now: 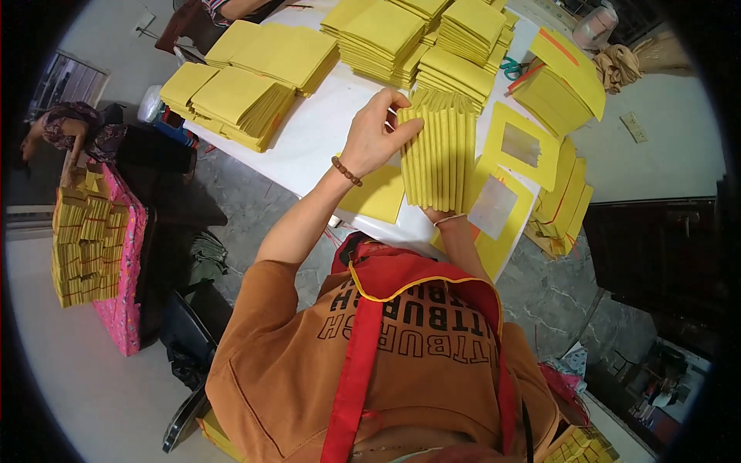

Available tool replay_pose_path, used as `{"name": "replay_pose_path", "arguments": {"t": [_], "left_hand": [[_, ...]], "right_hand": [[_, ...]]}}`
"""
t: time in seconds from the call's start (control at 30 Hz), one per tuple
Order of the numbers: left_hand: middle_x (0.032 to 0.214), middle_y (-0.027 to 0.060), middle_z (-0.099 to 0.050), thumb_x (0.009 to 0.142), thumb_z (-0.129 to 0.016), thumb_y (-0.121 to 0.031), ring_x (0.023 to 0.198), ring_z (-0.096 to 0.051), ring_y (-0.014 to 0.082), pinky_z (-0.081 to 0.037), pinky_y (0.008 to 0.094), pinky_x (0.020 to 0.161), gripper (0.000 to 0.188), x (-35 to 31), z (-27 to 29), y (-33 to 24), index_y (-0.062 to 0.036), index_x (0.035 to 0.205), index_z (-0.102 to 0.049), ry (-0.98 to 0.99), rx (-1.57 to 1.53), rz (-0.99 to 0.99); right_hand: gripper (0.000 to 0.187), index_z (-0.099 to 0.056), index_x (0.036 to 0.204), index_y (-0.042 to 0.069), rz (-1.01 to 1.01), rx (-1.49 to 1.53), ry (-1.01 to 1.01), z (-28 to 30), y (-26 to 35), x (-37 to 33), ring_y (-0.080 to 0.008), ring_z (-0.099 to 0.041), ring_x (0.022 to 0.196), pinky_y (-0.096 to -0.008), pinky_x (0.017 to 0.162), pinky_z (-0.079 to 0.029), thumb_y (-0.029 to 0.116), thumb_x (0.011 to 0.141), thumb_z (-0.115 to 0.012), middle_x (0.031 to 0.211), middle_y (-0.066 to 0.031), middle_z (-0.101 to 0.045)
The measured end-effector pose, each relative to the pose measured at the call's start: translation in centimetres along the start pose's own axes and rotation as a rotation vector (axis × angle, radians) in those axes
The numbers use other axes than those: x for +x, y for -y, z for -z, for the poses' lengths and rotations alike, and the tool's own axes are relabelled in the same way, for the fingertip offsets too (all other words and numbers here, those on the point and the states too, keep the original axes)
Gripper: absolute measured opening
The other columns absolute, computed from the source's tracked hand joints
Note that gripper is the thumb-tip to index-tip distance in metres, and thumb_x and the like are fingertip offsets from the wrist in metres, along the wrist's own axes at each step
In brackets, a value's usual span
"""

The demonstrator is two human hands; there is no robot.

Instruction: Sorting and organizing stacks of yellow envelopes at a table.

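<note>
Bare white strip of surface (316,127) running diagonally between the near-left stacks of yellow paper (235,100) and the fanned yellow sheets (440,150); widest open lane here. Far edge walled by tall yellow bundles (421,42), packed close, no gap between them. Right side crowded: yellow sheets with foil squares (521,147) lying flat, a leaning pile of folded yellow paper (567,81) just behind, scissors (509,68) wedged between stacks. Near edge partly covered by a loose yellow sheet (378,197). Left hand (374,135) raised over the fan's upper left corner, blocking approach from that side. Floor left of the surface occupied by a pink bag of bundles (116,262).
</note>
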State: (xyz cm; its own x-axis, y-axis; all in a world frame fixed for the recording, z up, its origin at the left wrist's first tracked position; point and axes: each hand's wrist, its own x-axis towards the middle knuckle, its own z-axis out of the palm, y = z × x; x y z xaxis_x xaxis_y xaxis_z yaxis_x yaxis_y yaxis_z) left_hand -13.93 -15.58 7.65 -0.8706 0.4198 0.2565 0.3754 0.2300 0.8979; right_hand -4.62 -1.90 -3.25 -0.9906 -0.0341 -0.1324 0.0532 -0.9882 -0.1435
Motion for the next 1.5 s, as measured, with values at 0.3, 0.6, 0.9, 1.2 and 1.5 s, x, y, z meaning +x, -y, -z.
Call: {"name": "replay_pose_path", "arguments": {"t": [0.3, 0.6, 0.9, 1.2, 1.5], "left_hand": [[0.079, 0.0113, -0.053, 0.067, -0.066, -0.033, 0.063, -0.052, 0.0222, -0.042, 0.0315, 0.058, 0.043, 0.1, -0.3, -0.3, -0.0021, 0.088, -0.046, -0.052, 0.187, -0.055], [0.077, 0.0119, -0.053, 0.068, -0.063, -0.046, 0.061, -0.051, 0.0239, -0.041, 0.0340, 0.056, 0.050, 0.0, -0.5, -0.7, -0.0028, 0.086, -0.045, -0.060, 0.310, 0.017], [0.068, 0.0077, -0.051, 0.067, -0.065, -0.048, 0.059, -0.047, 0.0186, -0.040, 0.0303, 0.055, 0.051, -0.1, -0.3, -0.6, -0.0028, 0.081, -0.046, -0.045, 0.357, 0.085], [0.107, 0.0165, -0.048, 0.067, -0.065, -0.039, 0.097, -0.046, 0.0283, -0.037, 0.0366, 0.081, 0.062, -0.4, -0.2, 4.0, -0.0032, 0.112, -0.040, -0.076, 0.149, 0.060], [0.109, 0.0055, -0.053, 0.066, -0.057, -0.007, 0.103, -0.047, 0.0224, -0.035, 0.0370, 0.087, 0.042, -0.7, -0.8, 10.2, -0.0113, 0.108, -0.051, 0.366, 0.769, -0.589]], "right_hand": [[0.047, -0.042, 0.121, 0.010, -0.023, 0.067, -0.074, 1.1, 0.0, 0.2, -0.0259, -0.047, 0.109, -0.0429, 0.092, -0.038, 0.038, 0.086, -0.030, 0.121, -0.0092, -0.046], [0.046, -0.040, 0.122, 0.008, -0.021, -0.033, -0.056, 1.8, 0.1, 0.4, -0.0246, -0.048, 0.107, -0.0404, 0.090, -0.040, 0.037, 0.086, -0.038, 0.121, -0.0096, -0.047], [0.045, -0.043, 0.119, 0.006, -0.007, 0.014, -0.109, 0.8, -0.1, -0.1, -0.0263, -0.050, 0.105, -0.0419, 0.088, -0.041, 0.036, 0.085, -0.041, 0.117, -0.0111, -0.049], [0.043, -0.045, 0.115, 0.005, 0.069, -0.265, -0.300, 1.3, 1.3, 0.1, -0.0225, -0.053, 0.098, -0.0362, 0.082, -0.045, 0.031, 0.081, -0.052, 0.108, -0.0087, -0.053], [0.059, -0.039, 0.121, 0.008, -0.104, -0.708, -0.449, 3.6, 2.6, 2.7, -0.0216, -0.050, 0.104, -0.0370, 0.086, -0.043, 0.047, 0.079, -0.051, 0.116, -0.0066, -0.049]]}}
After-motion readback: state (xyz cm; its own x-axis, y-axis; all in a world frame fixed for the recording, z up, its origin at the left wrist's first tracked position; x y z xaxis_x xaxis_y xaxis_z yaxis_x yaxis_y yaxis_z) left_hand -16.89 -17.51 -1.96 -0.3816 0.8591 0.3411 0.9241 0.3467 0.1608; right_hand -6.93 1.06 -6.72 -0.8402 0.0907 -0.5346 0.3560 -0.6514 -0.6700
